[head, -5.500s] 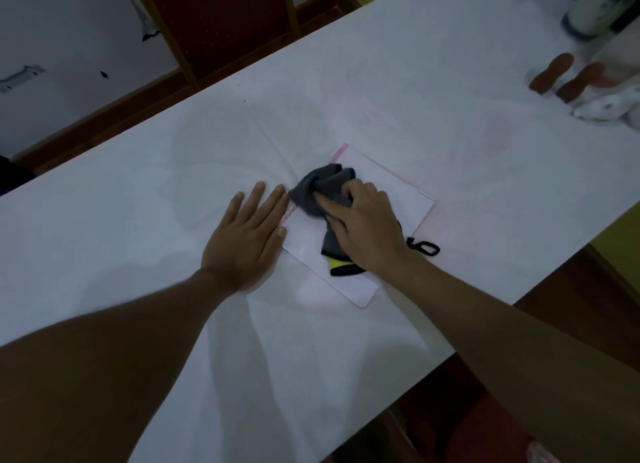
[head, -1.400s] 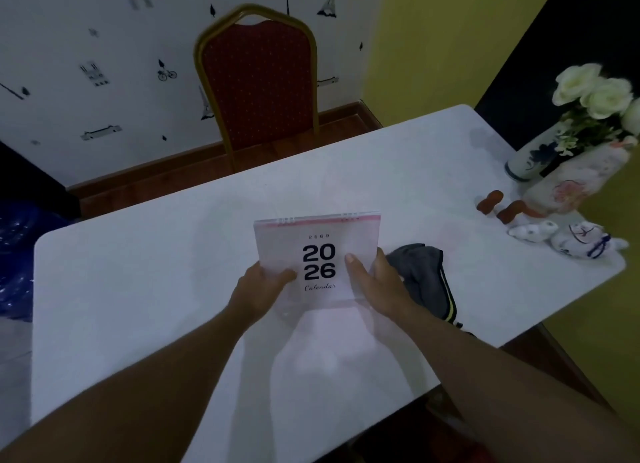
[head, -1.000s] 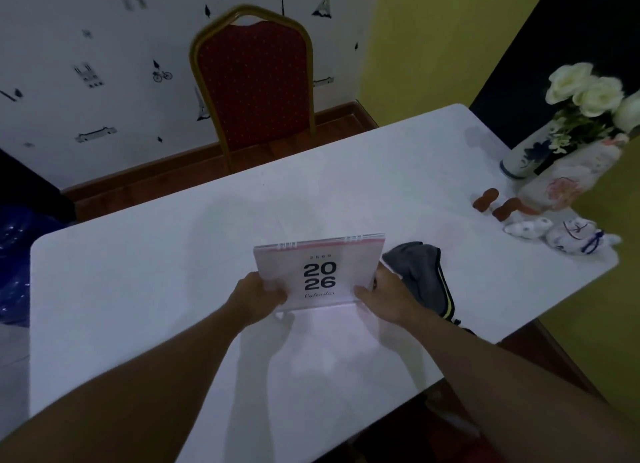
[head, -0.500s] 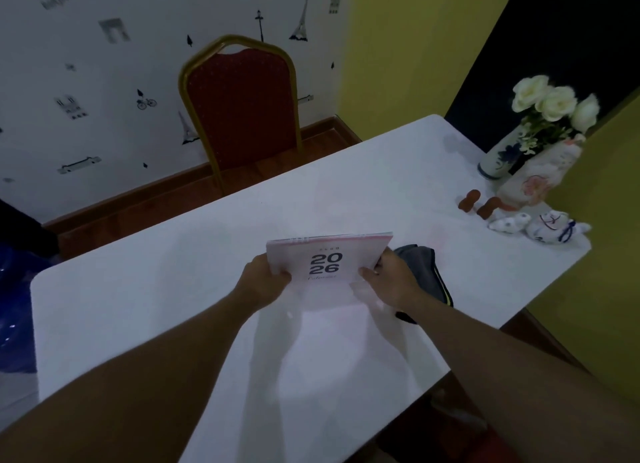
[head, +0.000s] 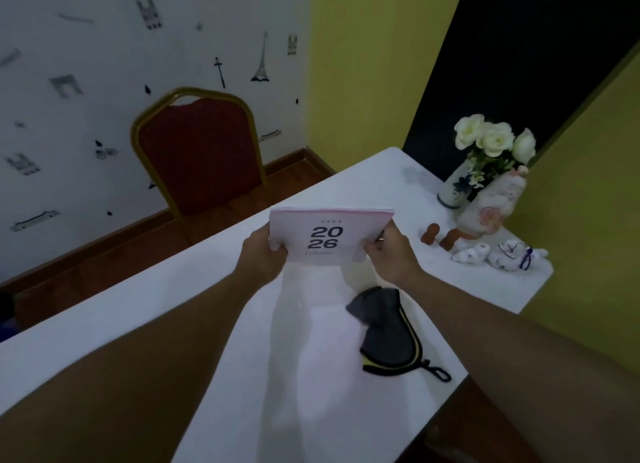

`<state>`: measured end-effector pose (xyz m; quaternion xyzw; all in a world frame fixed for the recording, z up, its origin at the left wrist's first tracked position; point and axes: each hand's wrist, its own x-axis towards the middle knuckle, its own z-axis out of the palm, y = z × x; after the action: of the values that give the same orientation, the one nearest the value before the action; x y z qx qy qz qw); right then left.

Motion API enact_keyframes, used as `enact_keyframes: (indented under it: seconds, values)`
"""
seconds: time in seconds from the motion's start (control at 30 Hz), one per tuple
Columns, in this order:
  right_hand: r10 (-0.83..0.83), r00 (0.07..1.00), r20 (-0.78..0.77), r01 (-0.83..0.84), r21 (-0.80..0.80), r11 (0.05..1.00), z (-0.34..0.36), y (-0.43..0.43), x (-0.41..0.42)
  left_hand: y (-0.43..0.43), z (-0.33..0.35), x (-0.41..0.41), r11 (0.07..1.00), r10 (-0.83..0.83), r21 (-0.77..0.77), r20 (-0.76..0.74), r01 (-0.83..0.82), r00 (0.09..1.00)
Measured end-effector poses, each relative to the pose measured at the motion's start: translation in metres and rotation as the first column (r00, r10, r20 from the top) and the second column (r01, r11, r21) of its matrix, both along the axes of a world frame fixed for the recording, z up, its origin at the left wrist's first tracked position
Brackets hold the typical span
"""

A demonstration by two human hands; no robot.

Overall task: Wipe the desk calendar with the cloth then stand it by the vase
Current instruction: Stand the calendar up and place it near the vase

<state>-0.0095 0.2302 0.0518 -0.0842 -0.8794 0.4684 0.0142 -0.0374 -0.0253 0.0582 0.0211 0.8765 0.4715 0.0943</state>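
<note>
Both hands' grip on calendar (head: 329, 237), figurines (head: 498, 254) fronting vase (head: 453, 190)

You're looking at a dim, bluish picture. Soft shadows of your forearms fall on the white table (head: 214, 310) toward you. The calendar (head: 329, 235) reads fairly sharp, its small script blurred. Above the chair (head: 197, 157), wall prints smear and lines bow toward the edges.

A red chair (head: 197, 157) stands behind the white table (head: 138, 306); small ceramic figurines (head: 498, 254) sit at its far right.
</note>
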Motion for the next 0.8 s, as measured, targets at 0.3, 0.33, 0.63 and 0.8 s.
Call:
enact_keyframes:
  seconds: [0.3,0.33,0.63,0.8]
  values:
    - [-0.062,0.998,-0.003,0.062,0.09,0.994,-0.001,0.121,-0.094,0.118,-0.008,-0.101,0.998,-0.06,0.012,0.005,0.06,0.998]
    - [-0.072,0.997,-0.016,0.073,0.095,0.993,-0.004,0.133,-0.102,0.131,-0.012,-0.112,0.997,-0.07,0.01,0.01,0.07,0.997]
    - [-0.176,0.984,0.026,0.171,0.136,0.976,-0.042,0.21,-0.153,0.219,-0.058,-0.172,0.99,-0.126,-0.048,0.104,0.131,0.987]
    - [-0.267,0.959,0.094,0.258,0.101,0.961,-0.061,0.224,-0.166,0.247,-0.076,-0.189,0.983,-0.151,-0.081,0.157,0.165,0.976]
